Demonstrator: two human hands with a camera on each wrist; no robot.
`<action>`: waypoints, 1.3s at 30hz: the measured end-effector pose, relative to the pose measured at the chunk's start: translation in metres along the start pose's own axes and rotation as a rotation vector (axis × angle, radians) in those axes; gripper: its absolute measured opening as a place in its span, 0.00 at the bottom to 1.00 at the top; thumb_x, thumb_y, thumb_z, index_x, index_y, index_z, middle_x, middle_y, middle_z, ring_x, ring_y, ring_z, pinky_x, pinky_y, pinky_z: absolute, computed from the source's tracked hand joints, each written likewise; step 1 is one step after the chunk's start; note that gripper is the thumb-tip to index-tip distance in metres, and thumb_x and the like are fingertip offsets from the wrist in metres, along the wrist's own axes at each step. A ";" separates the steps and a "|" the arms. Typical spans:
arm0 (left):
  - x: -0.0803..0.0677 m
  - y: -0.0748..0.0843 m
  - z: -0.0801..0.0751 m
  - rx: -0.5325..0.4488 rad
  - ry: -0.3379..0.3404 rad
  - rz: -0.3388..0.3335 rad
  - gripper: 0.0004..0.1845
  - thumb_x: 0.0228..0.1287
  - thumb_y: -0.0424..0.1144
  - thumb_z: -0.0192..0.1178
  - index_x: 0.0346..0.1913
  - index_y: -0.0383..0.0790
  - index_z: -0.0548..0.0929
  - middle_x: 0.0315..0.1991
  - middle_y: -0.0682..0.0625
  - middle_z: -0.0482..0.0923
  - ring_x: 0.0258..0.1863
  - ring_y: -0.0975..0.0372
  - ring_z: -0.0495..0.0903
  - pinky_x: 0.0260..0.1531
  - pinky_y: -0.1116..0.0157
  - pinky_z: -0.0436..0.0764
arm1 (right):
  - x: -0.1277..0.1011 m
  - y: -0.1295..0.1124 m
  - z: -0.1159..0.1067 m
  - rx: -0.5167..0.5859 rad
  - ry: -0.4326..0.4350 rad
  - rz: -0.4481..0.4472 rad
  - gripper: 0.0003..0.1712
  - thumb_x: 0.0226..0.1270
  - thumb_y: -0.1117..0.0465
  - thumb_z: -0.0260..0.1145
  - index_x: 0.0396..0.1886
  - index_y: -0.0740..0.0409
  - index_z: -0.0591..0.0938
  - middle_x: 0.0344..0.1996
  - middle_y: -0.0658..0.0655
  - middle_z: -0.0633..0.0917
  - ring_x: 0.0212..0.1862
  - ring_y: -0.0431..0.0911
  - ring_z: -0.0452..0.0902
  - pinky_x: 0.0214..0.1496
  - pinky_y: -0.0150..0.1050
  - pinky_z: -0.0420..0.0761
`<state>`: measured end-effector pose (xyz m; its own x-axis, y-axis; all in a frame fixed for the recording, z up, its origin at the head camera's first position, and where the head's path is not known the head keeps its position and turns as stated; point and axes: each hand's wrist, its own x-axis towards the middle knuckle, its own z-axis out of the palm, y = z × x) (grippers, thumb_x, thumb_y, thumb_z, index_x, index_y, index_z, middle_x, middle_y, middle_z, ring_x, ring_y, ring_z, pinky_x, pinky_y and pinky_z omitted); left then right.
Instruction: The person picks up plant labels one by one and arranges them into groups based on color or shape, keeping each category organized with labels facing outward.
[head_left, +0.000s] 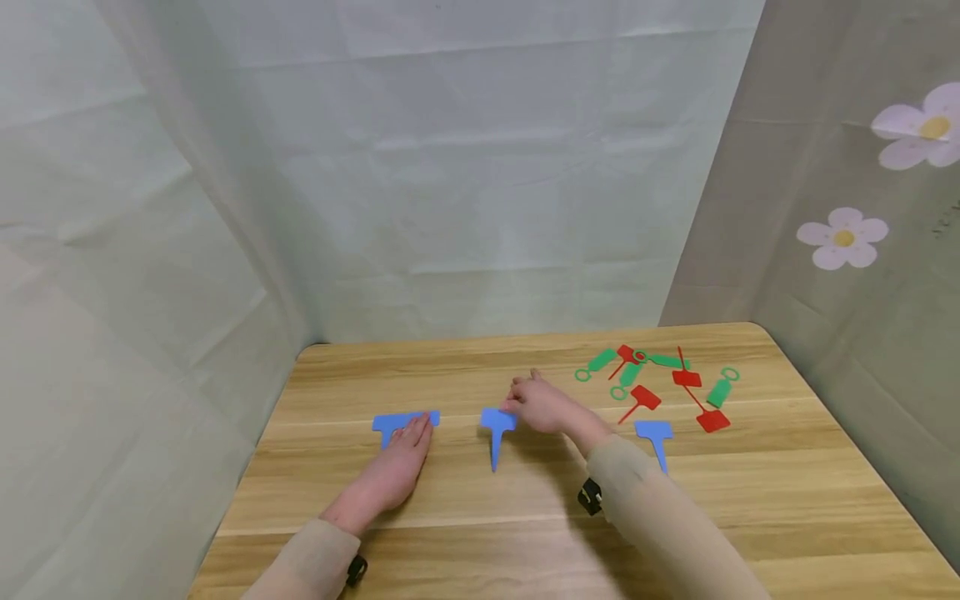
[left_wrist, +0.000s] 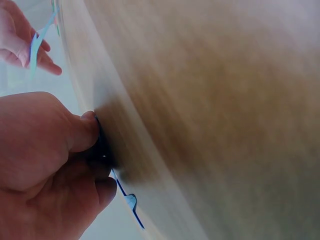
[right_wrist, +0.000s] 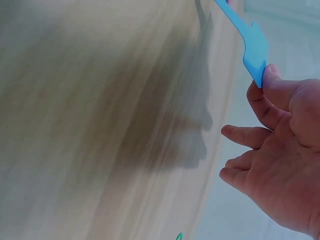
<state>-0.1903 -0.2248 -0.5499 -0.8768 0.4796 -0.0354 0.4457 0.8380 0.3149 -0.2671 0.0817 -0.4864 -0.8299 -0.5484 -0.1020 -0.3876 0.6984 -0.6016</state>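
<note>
A person's two hands work on a wooden table [head_left: 525,533]. The left hand [head_left: 393,471] lies flat, fingers straight and together, pressing on a blue T-shaped tag [head_left: 405,421] at the left. The right hand [head_left: 543,406] holds the right corner of a second blue tag [head_left: 497,429] at the centre, thumb [right_wrist: 267,80] against its edge, other fingers loosely apart. This tag's stem points toward the person, and the right hand is nearer. A third blue tag [head_left: 655,437] lies right of the sleeve. Red and green tags [head_left: 660,383] are scattered far right.
</note>
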 end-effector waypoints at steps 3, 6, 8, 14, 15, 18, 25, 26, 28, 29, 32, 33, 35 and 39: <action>-0.001 0.005 -0.006 0.029 -0.022 -0.009 0.26 0.86 0.27 0.41 0.79 0.20 0.61 0.83 0.29 0.53 0.81 0.36 0.55 0.77 0.36 0.61 | 0.009 -0.007 0.001 -0.054 -0.021 -0.009 0.14 0.85 0.58 0.61 0.48 0.61 0.90 0.58 0.64 0.88 0.80 0.63 0.63 0.86 0.59 0.42; -0.002 0.013 -0.013 0.047 -0.047 -0.016 0.25 0.87 0.28 0.40 0.79 0.19 0.61 0.82 0.28 0.53 0.81 0.35 0.55 0.76 0.36 0.61 | 0.019 -0.013 0.004 -0.085 -0.026 -0.019 0.14 0.84 0.58 0.62 0.47 0.60 0.91 0.57 0.62 0.89 0.80 0.63 0.63 0.86 0.59 0.44; -0.003 0.018 -0.018 0.049 -0.066 -0.027 0.25 0.87 0.27 0.40 0.79 0.19 0.60 0.82 0.27 0.53 0.81 0.35 0.55 0.77 0.36 0.60 | 0.025 -0.015 0.006 -0.105 -0.028 -0.026 0.14 0.84 0.57 0.63 0.46 0.58 0.91 0.57 0.62 0.88 0.80 0.63 0.64 0.86 0.60 0.44; -0.004 0.026 -0.023 0.045 -0.076 -0.042 0.25 0.86 0.26 0.40 0.78 0.17 0.61 0.82 0.26 0.53 0.81 0.34 0.55 0.76 0.35 0.60 | 0.040 -0.021 0.017 -0.193 -0.016 -0.027 0.14 0.83 0.53 0.65 0.45 0.55 0.92 0.57 0.60 0.85 0.76 0.68 0.66 0.84 0.62 0.51; -0.003 0.023 -0.020 0.046 -0.063 -0.036 0.25 0.85 0.25 0.40 0.78 0.17 0.61 0.82 0.26 0.54 0.81 0.34 0.56 0.76 0.35 0.61 | 0.042 -0.022 0.018 -0.209 -0.014 -0.026 0.14 0.83 0.52 0.65 0.46 0.55 0.92 0.57 0.60 0.85 0.76 0.69 0.66 0.84 0.62 0.52; -0.001 0.018 -0.015 0.036 -0.046 -0.030 0.25 0.84 0.23 0.39 0.77 0.16 0.61 0.81 0.25 0.54 0.81 0.34 0.55 0.76 0.34 0.60 | 0.049 -0.025 0.021 -0.240 -0.005 -0.018 0.15 0.83 0.51 0.65 0.46 0.55 0.92 0.59 0.61 0.85 0.76 0.68 0.66 0.85 0.59 0.51; -0.001 0.013 -0.015 -0.010 -0.062 -0.025 0.26 0.87 0.28 0.38 0.80 0.19 0.59 0.83 0.28 0.51 0.82 0.35 0.53 0.77 0.35 0.58 | 0.059 -0.034 0.024 -0.248 0.004 0.059 0.16 0.83 0.49 0.65 0.50 0.53 0.92 0.72 0.67 0.78 0.82 0.69 0.54 0.84 0.58 0.57; -0.002 0.014 -0.017 -0.016 -0.065 -0.022 0.26 0.87 0.28 0.40 0.80 0.19 0.59 0.83 0.28 0.51 0.82 0.35 0.53 0.77 0.36 0.57 | 0.060 -0.034 0.025 -0.256 0.002 0.063 0.17 0.83 0.48 0.65 0.50 0.54 0.92 0.73 0.68 0.77 0.82 0.69 0.54 0.83 0.58 0.58; -0.002 0.015 -0.020 -0.016 -0.075 -0.014 0.27 0.86 0.29 0.45 0.79 0.18 0.59 0.83 0.27 0.51 0.82 0.35 0.53 0.78 0.36 0.57 | 0.062 -0.034 0.028 -0.272 0.002 0.064 0.17 0.83 0.48 0.65 0.49 0.54 0.93 0.72 0.67 0.78 0.82 0.68 0.54 0.83 0.57 0.59; -0.002 0.016 -0.022 -0.015 -0.081 -0.013 0.28 0.86 0.30 0.48 0.79 0.18 0.59 0.83 0.27 0.51 0.82 0.35 0.53 0.78 0.36 0.57 | 0.063 -0.034 0.029 -0.280 0.000 0.065 0.17 0.83 0.48 0.65 0.49 0.54 0.93 0.72 0.66 0.78 0.82 0.68 0.55 0.83 0.57 0.60; -0.003 0.021 -0.027 0.019 -0.105 -0.024 0.31 0.85 0.33 0.52 0.79 0.18 0.59 0.83 0.28 0.50 0.82 0.36 0.53 0.78 0.38 0.58 | 0.066 -0.033 0.032 -0.290 -0.005 0.069 0.18 0.83 0.48 0.64 0.49 0.54 0.93 0.71 0.65 0.78 0.82 0.68 0.54 0.83 0.57 0.59; -0.004 0.022 -0.028 0.029 -0.114 -0.026 0.31 0.85 0.34 0.53 0.79 0.18 0.59 0.83 0.28 0.50 0.82 0.37 0.53 0.78 0.38 0.58 | 0.066 -0.033 0.033 -0.290 -0.008 0.074 0.18 0.83 0.47 0.64 0.50 0.54 0.93 0.72 0.65 0.78 0.82 0.67 0.53 0.83 0.57 0.59; -0.005 0.023 -0.030 0.042 -0.130 -0.029 0.32 0.86 0.36 0.53 0.80 0.19 0.58 0.84 0.28 0.49 0.83 0.37 0.52 0.79 0.38 0.57 | 0.067 -0.033 0.034 -0.290 -0.013 0.080 0.19 0.83 0.47 0.63 0.50 0.54 0.92 0.72 0.64 0.78 0.83 0.67 0.53 0.83 0.58 0.59; -0.006 0.024 -0.032 0.033 -0.157 -0.039 0.35 0.86 0.41 0.53 0.81 0.20 0.56 0.85 0.29 0.47 0.84 0.38 0.49 0.79 0.39 0.56 | 0.068 -0.034 0.035 -0.300 -0.014 0.080 0.19 0.84 0.47 0.63 0.50 0.54 0.92 0.69 0.62 0.80 0.82 0.67 0.53 0.83 0.58 0.59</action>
<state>-0.1807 -0.2160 -0.5117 -0.8558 0.4791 -0.1952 0.4199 0.8636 0.2790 -0.2965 0.0045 -0.5005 -0.8581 -0.4906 -0.1516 -0.4235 0.8432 -0.3312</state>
